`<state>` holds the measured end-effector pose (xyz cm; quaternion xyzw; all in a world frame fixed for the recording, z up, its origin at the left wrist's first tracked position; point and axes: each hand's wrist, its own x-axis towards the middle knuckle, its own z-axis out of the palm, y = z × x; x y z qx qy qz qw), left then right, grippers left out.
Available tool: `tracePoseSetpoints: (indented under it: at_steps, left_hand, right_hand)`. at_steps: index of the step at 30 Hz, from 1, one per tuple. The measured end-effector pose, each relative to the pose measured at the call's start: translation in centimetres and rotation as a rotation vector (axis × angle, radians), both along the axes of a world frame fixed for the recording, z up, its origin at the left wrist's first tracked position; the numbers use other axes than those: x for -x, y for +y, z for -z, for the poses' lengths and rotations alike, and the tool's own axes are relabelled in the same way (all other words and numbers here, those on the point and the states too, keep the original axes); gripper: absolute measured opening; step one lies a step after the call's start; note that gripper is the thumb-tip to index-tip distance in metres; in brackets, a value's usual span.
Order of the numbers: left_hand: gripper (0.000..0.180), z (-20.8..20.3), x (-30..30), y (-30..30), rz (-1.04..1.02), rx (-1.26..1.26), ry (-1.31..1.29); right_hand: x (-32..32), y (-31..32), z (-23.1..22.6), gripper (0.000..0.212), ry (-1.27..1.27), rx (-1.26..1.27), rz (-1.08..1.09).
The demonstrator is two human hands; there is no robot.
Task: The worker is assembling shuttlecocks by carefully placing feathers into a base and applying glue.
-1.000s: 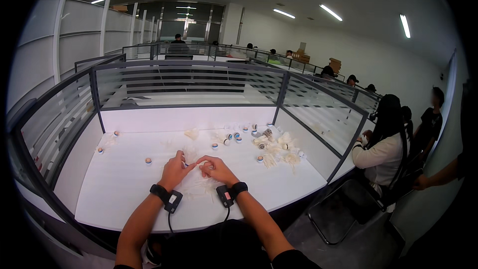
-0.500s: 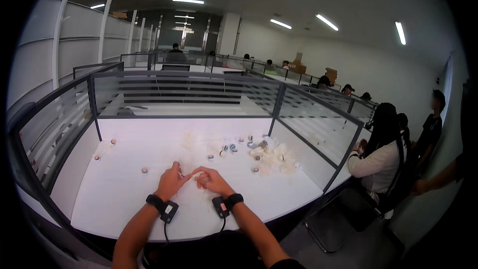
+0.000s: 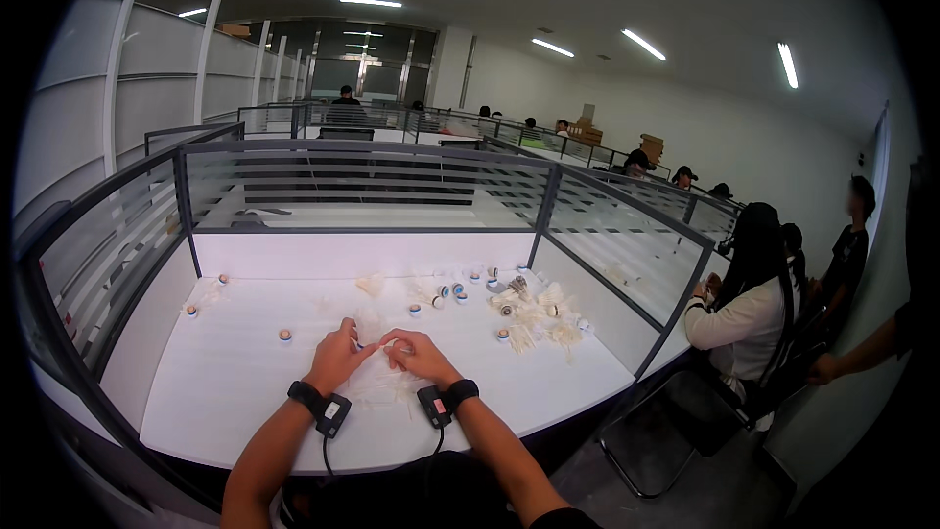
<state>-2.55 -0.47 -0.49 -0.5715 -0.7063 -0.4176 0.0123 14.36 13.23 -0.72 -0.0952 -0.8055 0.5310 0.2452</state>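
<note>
My left hand [image 3: 336, 357] and my right hand [image 3: 419, 355] meet over the middle of the white desk, fingertips nearly touching. The left fingers curl round a small bluish-edged piece that they mostly hide. The right fingers are bent together in a pinch; what they grip is too small to make out. Thin, pale, film-like scraps [image 3: 382, 389] lie under and around both hands. Beyond the right hand sits a small round roll-like piece [image 3: 415, 311] with a brownish top. Another such piece [image 3: 285, 336] stands left of my left hand.
More small round pieces [image 3: 460, 296] and a heap of pale crumpled strips [image 3: 548, 318] lie at the right rear. Low partitions [image 3: 367, 245] enclose the desk. A person in a white top [image 3: 739, 318] sits to the right, near a folding chair [image 3: 676, 421].
My right fingers have drawn in a little, closing more tightly near the left fingertips. The wrists and the round pieces stay where they were.
</note>
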Motion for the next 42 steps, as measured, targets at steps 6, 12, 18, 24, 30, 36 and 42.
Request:
tracePoseSetpoints:
  at_steps: [6, 12, 18, 24, 30, 36, 42]
  left_hand:
    - [0.051, -0.2, -0.2, -0.1, -0.006, 0.021, -0.007]
    - [0.051, 0.1, 0.0, 0.0, 0.007, 0.008, 0.003]
    - [0.049, -0.2, -0.2, -0.3, 0.01, 0.025, 0.001]
    - [0.048, -0.5, -0.4, -0.4, 0.008, 0.03, 0.015]
    - [0.048, -0.5, -0.5, -0.4, 0.006, 0.039, 0.01]
    - [0.048, -0.3, -0.4, -0.1, -0.013, 0.014, 0.025]
    - [0.049, 0.2, -0.1, 0.1, -0.009, -0.01, 0.015]
  right_hand:
    - [-0.1, 0.0, 0.0, 0.015, -0.004, -0.008, -0.011]
    - [0.1, 0.2, 0.3, 0.014, 0.001, -0.001, -0.02]
    - [-0.2, -0.2, -0.1, 0.013, 0.003, -0.012, -0.024]
    - [-0.2, -0.3, -0.3, 0.014, 0.011, -0.066, -0.027]
    - [0.0, 0.1, 0.2, 0.013, 0.04, -0.081, -0.042]
    - [0.1, 0.3, 0.4, 0.014, 0.064, -0.09, -0.038]
    - [0.0, -0.1, 0.1, 0.014, 0.04, -0.005, -0.02]
